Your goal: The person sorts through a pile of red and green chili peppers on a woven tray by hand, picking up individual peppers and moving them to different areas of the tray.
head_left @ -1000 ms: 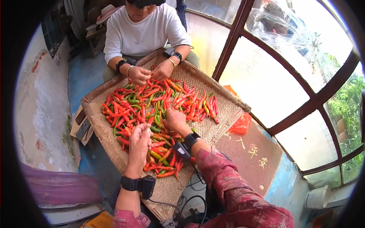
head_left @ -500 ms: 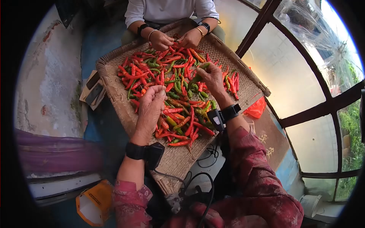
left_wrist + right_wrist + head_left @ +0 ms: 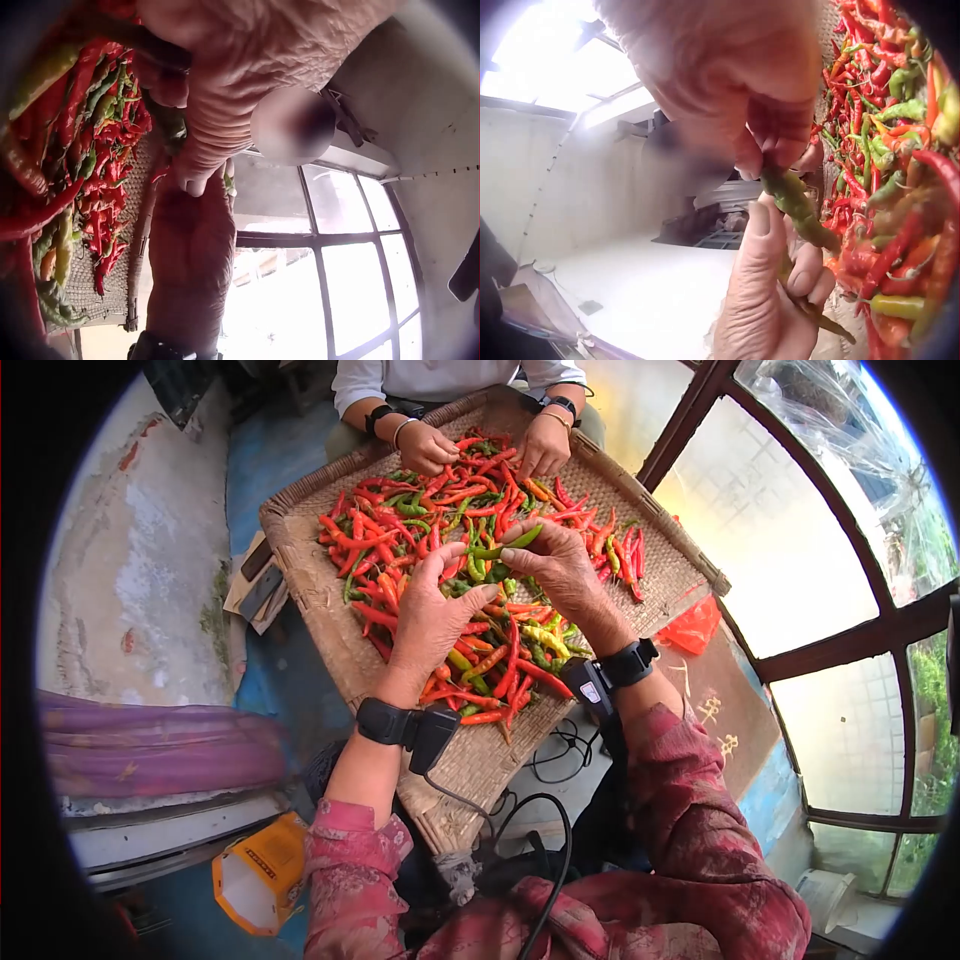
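Note:
My right hand (image 3: 565,570) pinches a curved green chili pepper (image 3: 515,544) between thumb and fingers, above a heap of peppers. Close on the left, my left hand (image 3: 430,618) has its thumb pointing towards that pepper. In the right wrist view the held pepper (image 3: 799,210) hangs from the right fingertips, right at the left thumb. A second, slender dark green chili pepper (image 3: 829,322) sticks out from under the curled fingers of the left hand; its other end is hidden. Red, green and orange chili peppers (image 3: 380,535) lie beneath both hands on a woven tray (image 3: 310,550).
Across the tray, another person's hands (image 3: 430,450) work among the peppers. A red plastic bag (image 3: 690,625) lies right of the tray, below the windows. Black cables (image 3: 560,745) hang near the tray's front corner. An orange-framed object (image 3: 260,870) sits at the lower left.
My right hand moved from the heap up to the left hand with a green pepper. The left thumb and fingers have spread apart. The head view has tilted down and shifted.

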`<state>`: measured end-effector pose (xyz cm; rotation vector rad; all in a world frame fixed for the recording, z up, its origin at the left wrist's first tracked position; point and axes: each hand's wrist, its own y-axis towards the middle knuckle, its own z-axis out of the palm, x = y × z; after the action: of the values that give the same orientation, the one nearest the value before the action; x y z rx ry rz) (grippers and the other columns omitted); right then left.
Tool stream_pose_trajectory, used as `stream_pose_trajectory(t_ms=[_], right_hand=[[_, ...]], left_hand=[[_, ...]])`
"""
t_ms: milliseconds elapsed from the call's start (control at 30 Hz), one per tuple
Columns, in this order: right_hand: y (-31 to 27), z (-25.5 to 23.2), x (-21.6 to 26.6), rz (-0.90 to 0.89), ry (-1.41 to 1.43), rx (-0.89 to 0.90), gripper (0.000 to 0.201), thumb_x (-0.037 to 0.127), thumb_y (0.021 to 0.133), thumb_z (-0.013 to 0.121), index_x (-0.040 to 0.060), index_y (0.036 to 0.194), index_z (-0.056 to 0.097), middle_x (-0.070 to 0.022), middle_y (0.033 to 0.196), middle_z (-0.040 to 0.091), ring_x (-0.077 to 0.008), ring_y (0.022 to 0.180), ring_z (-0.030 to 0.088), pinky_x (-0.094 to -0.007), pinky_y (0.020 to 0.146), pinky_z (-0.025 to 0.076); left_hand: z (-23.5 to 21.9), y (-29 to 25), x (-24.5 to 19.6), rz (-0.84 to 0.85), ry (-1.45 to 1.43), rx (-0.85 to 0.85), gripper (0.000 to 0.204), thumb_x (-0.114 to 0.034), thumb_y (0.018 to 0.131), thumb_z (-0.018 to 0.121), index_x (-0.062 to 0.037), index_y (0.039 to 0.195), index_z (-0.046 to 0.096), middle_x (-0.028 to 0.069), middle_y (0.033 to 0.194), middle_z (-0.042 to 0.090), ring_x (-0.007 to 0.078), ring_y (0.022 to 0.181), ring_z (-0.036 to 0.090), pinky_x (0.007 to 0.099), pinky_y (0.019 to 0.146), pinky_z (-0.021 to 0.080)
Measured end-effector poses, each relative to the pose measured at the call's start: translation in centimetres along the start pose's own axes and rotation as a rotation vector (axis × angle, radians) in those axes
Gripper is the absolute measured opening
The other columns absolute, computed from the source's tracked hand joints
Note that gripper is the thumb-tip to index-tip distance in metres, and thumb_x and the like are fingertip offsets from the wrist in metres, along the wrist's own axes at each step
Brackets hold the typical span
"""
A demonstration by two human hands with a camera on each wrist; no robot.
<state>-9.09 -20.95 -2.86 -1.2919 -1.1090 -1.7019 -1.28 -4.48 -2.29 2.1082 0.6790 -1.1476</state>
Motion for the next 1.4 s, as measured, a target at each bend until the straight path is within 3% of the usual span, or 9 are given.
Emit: stream_pose_trajectory(t_ms=[200, 467, 733, 800, 867, 900, 1100, 1233, 1400], right_hand=[[-0.9, 1.1, 0.1, 0.053, 0.035, 0.085, 0.015, 0.018, 0.086, 0.062, 0.0033, 0.088, 0.059, 0.0001, 0.072, 0.059, -0.0057, 0.062, 0.053, -0.0194, 0.058, 0.045], [-0.1, -2.9, -1.7, 0.187, 0.336, -0.297, 0.014, 0.018, 0.089, 0.057, 0.0040, 0.089, 0.053, -0.0013, 0.079, 0.055, -0.0103, 0.067, 0.056, -0.0238, 0.061, 0.051], [0.7, -4.3, -2.4, 0.070, 0.278, -0.440, 0.015, 0.016, 0.088, 0.058, 0.0014, 0.091, 0.054, -0.0033, 0.080, 0.055, -0.0126, 0.069, 0.059, -0.0248, 0.063, 0.053], [1.6, -5.1, -2.7, -0.013, -0.017, -0.609, 0.020, 0.016, 0.086, 0.060, -0.0007, 0.096, 0.054, -0.0059, 0.081, 0.056, -0.0154, 0.070, 0.060, -0.0275, 0.063, 0.053], [1.5, -5.6, -3.3, -0.226, -1.044, -0.722, 0.032, 0.020, 0.080, 0.063, 0.0032, 0.107, 0.055, -0.0164, 0.087, 0.058, -0.0317, 0.086, 0.058, -0.0398, 0.076, 0.048], [1.3, -4.8, -3.4, -0.217, -1.144, -0.642, 0.032, 0.019, 0.080, 0.062, 0.0041, 0.106, 0.055, -0.0169, 0.089, 0.058, -0.0337, 0.090, 0.056, -0.0411, 0.077, 0.046], [1.2, -0.7, -5.6, 0.022, -1.532, -0.042, 0.028, 0.016, 0.074, 0.063, 0.0040, 0.099, 0.056, -0.0155, 0.095, 0.057, -0.0319, 0.094, 0.054, -0.0423, 0.076, 0.047], [1.7, 0.9, -5.6, 0.289, -1.580, 0.037, 0.038, 0.015, 0.074, 0.059, 0.0044, 0.110, 0.052, -0.0187, 0.105, 0.053, -0.0342, 0.100, 0.051, -0.0436, 0.081, 0.047], [2.3, 0.5, -7.4, 0.251, -1.601, -0.034, 0.024, 0.015, 0.076, 0.058, -0.0004, 0.094, 0.061, -0.0172, 0.103, 0.051, -0.0341, 0.097, 0.052, -0.0431, 0.077, 0.049]], left_hand=[[0.9, -0.1, -0.9, -0.027, 0.154, 0.204, 0.035, -0.024, 0.079, 0.066, -0.0014, 0.103, 0.054, 0.0164, 0.087, 0.063, 0.0284, 0.083, 0.062, 0.0377, 0.070, 0.048], [1.0, -0.2, 0.7, -0.070, -0.076, 0.131, 0.027, -0.026, 0.089, 0.055, 0.0014, 0.091, 0.055, 0.0104, 0.069, 0.061, 0.0164, 0.063, 0.057, 0.0313, 0.060, 0.045], [0.3, 0.0, 1.4, -0.342, -0.354, 0.060, 0.036, -0.032, 0.091, 0.052, -0.0001, 0.107, 0.053, 0.0067, 0.092, 0.059, 0.0035, 0.053, 0.040, 0.0182, 0.049, 0.037], [-0.1, -0.1, 0.7, -0.399, -0.460, 0.033, 0.039, -0.034, 0.091, 0.052, 0.0011, 0.108, 0.053, 0.0075, 0.092, 0.058, 0.0035, 0.054, 0.040, 0.0180, 0.049, 0.038], [-0.3, -0.1, 0.5, -0.362, -0.499, 0.047, 0.041, -0.035, 0.091, 0.052, 0.0009, 0.109, 0.053, 0.0070, 0.090, 0.058, 0.0035, 0.054, 0.040, 0.0175, 0.049, 0.037], [-0.4, -0.1, 0.4, -0.386, -0.526, 0.063, 0.043, -0.038, 0.091, 0.052, 0.0005, 0.109, 0.054, 0.0061, 0.085, 0.057, 0.0033, 0.054, 0.040, 0.0166, 0.049, 0.037], [-1.0, -0.4, -0.2, -0.399, -0.638, 0.080, 0.044, -0.042, 0.090, 0.053, -0.0012, 0.107, 0.055, 0.0048, 0.077, 0.056, 0.0027, 0.052, 0.039, 0.0159, 0.048, 0.036], [-1.3, -0.8, 0.0, -0.426, -0.702, 0.036, 0.041, -0.039, 0.090, 0.052, -0.0023, 0.107, 0.054, 0.0047, 0.078, 0.055, 0.0031, 0.053, 0.040, 0.0161, 0.047, 0.037], [-2.5, -1.1, 0.2, -0.441, -0.673, 0.056, 0.036, -0.033, 0.092, 0.052, -0.0010, 0.109, 0.052, 0.0049, 0.082, 0.055, 0.0039, 0.054, 0.041, 0.0163, 0.049, 0.036]])
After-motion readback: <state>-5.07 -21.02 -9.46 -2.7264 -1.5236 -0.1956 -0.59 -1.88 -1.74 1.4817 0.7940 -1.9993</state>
